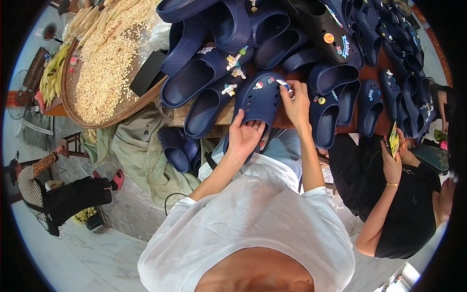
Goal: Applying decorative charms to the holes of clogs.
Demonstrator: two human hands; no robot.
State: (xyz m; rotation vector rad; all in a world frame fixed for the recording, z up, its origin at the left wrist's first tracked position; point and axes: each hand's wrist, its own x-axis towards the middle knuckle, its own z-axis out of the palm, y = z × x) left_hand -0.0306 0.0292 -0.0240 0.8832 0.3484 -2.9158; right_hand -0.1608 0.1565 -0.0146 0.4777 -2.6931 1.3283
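My left hand (244, 135) grips the heel end of a navy blue clog (260, 100) and holds it up in front of me. My right hand (295, 100) pinches a small white and blue charm (284, 85) at the clog's perforated toe. A small round red and white charm (258, 85) sits on the clog's top. The clog lies over a pile of like navy clogs (272, 44), some with little figure charms (232, 62).
A wide woven tray (80, 109) of pale grain stands at the left, with a black box (147, 73) on its rim. A person in black at the right holds a phone (393, 140). Another person (44, 187) sits on the floor at far left. Olive cloth (141, 146) hangs below.
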